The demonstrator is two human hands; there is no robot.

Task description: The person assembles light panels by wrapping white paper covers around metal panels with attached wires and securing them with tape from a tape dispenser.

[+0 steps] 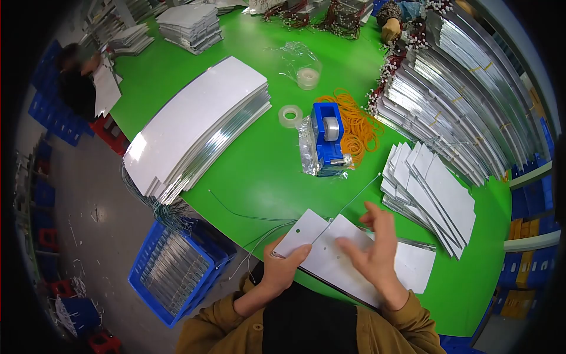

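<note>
My left hand is closed on the left end of a few white sheet panels, its thumb on top. Thin green and pale wires run out from these panels to the left, and one wire slants up to the right from the seam between two panels. My right hand is over the panels with its fingers apart and nothing between them. Whether its thumb touches the panel surface I cannot tell. A fanned pile of white panels lies to the right of that hand.
On the green table are a tall panel stack, a blue tape dispenser, tape rolls and orange rubber bands. Metal strips line the right. A blue crate stands lower left. Another person sits far left; a co-worker's hand shows at top.
</note>
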